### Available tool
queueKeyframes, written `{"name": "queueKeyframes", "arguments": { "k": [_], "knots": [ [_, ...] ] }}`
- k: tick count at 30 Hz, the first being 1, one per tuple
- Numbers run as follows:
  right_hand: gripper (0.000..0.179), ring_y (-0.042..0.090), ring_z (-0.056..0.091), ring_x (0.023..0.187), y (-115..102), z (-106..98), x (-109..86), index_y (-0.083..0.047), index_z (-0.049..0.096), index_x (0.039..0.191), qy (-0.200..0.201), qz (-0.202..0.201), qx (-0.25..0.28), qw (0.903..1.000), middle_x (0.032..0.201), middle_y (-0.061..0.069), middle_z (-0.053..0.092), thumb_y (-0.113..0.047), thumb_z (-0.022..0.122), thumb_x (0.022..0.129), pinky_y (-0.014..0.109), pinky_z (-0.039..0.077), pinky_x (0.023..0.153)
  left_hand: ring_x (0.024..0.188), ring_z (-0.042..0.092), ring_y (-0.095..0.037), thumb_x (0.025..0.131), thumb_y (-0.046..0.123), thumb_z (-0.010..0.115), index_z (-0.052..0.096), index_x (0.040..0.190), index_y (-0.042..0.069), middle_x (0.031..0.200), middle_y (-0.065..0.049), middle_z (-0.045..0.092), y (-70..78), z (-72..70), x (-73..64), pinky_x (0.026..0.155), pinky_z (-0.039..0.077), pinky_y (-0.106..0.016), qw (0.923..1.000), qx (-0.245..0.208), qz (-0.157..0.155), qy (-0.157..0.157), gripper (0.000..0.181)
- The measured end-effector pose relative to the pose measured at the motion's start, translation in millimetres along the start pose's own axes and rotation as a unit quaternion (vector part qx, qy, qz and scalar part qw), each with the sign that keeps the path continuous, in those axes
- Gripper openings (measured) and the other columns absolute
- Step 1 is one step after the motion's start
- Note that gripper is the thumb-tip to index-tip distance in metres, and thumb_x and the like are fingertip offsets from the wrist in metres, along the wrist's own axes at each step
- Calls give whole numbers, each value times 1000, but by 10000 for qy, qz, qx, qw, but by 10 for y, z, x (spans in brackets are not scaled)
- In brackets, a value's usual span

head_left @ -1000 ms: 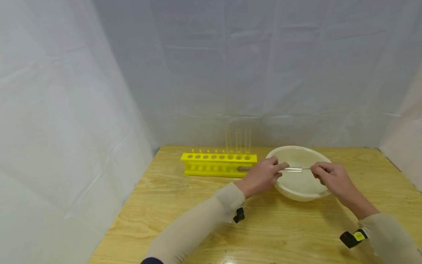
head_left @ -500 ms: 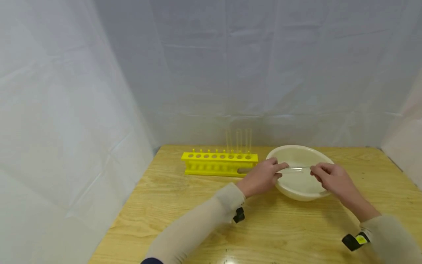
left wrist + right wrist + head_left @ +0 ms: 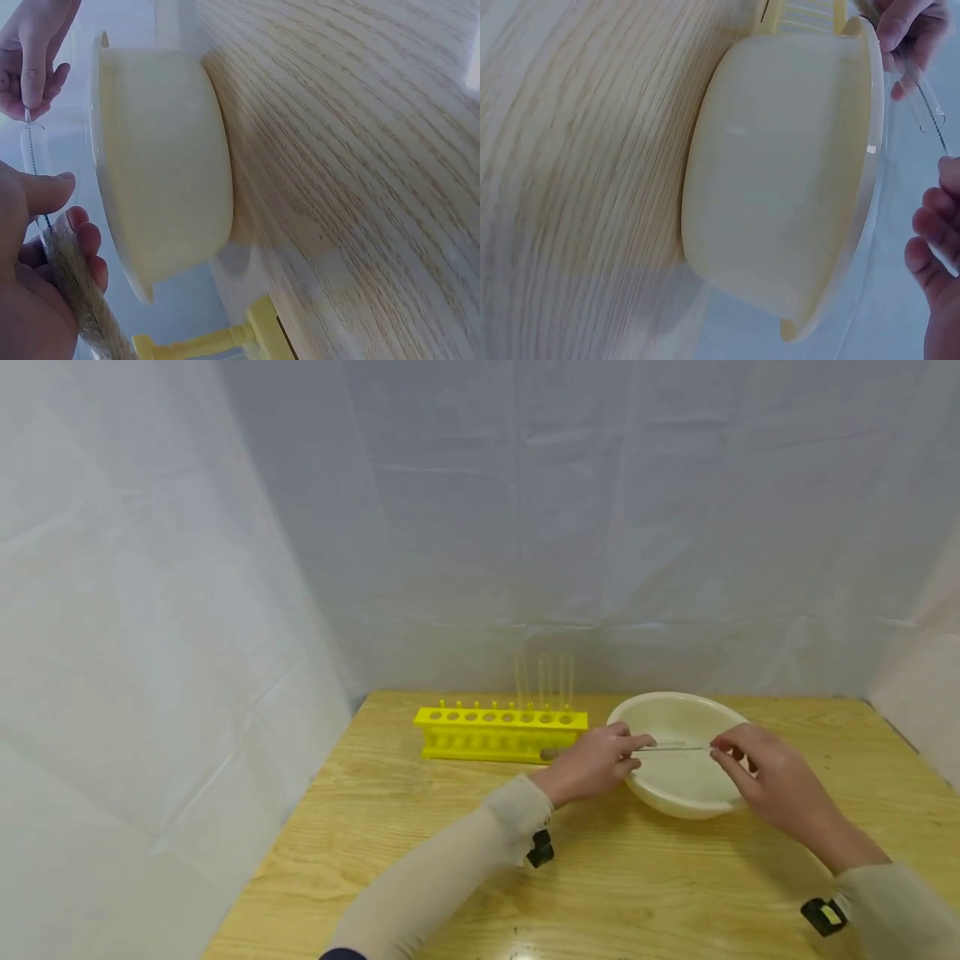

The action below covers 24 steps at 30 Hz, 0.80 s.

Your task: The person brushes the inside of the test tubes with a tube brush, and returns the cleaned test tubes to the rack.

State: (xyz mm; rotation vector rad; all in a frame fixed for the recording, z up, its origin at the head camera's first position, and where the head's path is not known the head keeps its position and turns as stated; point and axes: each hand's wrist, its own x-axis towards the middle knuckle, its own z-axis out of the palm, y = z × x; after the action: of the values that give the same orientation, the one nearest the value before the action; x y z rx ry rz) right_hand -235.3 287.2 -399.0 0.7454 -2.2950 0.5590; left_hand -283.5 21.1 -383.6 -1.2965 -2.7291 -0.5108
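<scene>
Over the cream basin [image 3: 686,808], my left hand [image 3: 592,764] holds a clear glass test tube [image 3: 928,112], which lies nearly level. Inside the tube is a test tube brush; its brown bristles [image 3: 79,292] fill the end beyond my left palm, in front of the rack. The brush's twisted wire handle [image 3: 932,105] comes out of the tube's mouth. My right hand [image 3: 783,781] pinches that wire between thumb and fingertips, just right of the mouth. The left fingers partly cover the tube's middle.
Left of the basin stands a yellow test tube rack [image 3: 487,718] with a row of holes and pegs. Several clear test tubes [image 3: 545,681] stand upright at its right end. White sheeting [image 3: 480,527] encloses the wooden table [image 3: 450,877] at the back and sides.
My right hand has shifted slightly right and turned, its fingers now more arched around the wire. The left hand keeps the tube in nearly the same place.
</scene>
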Motion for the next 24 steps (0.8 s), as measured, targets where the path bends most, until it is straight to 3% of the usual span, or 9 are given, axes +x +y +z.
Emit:
{"name": "queueKeyframes", "arguments": {
  "k": [4, 9, 12, 15, 18, 20, 22, 24],
  "knots": [
    [19, -2, 44, 69, 32, 5, 13, -11, 66, 95, 169, -553, 253, 9980, 85, -6, 59, 1, 76, 84, 13, 40, 62, 79, 50, -5, 104, 20, 57, 57, 144, 19, 104, 1, 59, -3, 17, -6, 67, 40, -11, 10000, -50, -27, 10, 40],
    [17, -2, 41, 72, 23, 18, 37, -15, 63, 92, 276, -738, 514, 9956, 86, -10, 56, 0, 71, 89, 16, 38, 64, 80, 51, -4, 104, 20, 58, 57, 144, 20, 106, 1, 60, 4, 27, 5, 69, 41, -11, 10000, 59, 7, 24, 40],
    [26, -1, 42, 69, -4, 21, 29, -18, 62, 90, 144, -395, 749, 9963, 81, -11, 54, 6, 71, 85, 17, 36, 63, 79, 50, -4, 104, 19, 58, 57, 143, 20, 106, 1, 60, 17, 26, 1, 69, 41, -11, 9998, 186, 24, 60, 40],
    [24, 2, 42, 61, -47, 11, 2, -19, 61, 90, -89, 460, 1302, 9904, 74, -9, 52, 3, 67, 91, 19, 35, 57, 78, 50, -5, 103, 20, 59, 58, 142, 19, 106, 0, 60, 37, 28, 1, 69, 41, -10, 9987, 456, 148, 164, 39],
    [15, 10, 40, 54, -85, -12, -4, -16, 59, 88, -388, 1432, 1917, 9702, 68, -5, 47, -6, 60, 100, 26, 34, 52, 78, 51, -6, 102, 20, 61, 60, 139, 20, 104, -1, 59, 53, 40, 7, 69, 41, -10, 9954, 845, 317, 312, 37],
    [18, 16, 37, 51, -94, -33, 16, -12, 56, 87, -686, 1980, 2361, 9489, 64, -2, 42, -13, 55, 104, 31, 33, 49, 78, 52, -7, 102, 21, 62, 61, 137, 20, 103, -1, 59, 55, 59, 15, 69, 42, -10, 9918, 1122, 451, 415, 36],
    [25, 19, 32, 48, -88, -49, 50, -7, 51, 83, -1007, 2470, 2922, 9184, 60, -1, 36, -17, 51, 106, 34, 32, 47, 77, 51, -8, 101, 21, 64, 62, 136, 21, 102, -1, 59, 51, 83, 23, 69, 42, -10, 9878, 1359, 551, 525, 35],
    [32, 21, 25, 46, -66, -65, 90, -6, 46, 77, -1343, 2962, 3693, 8706, 58, -1, 30, -17, 47, 107, 39, 27, 45, 76, 50, -9, 101, 20, 64, 62, 134, 21, 100, -1, 58, 46, 104, 30, 68, 42, -12, 9828, 1601, 674, 630, 33]
  ]
}}
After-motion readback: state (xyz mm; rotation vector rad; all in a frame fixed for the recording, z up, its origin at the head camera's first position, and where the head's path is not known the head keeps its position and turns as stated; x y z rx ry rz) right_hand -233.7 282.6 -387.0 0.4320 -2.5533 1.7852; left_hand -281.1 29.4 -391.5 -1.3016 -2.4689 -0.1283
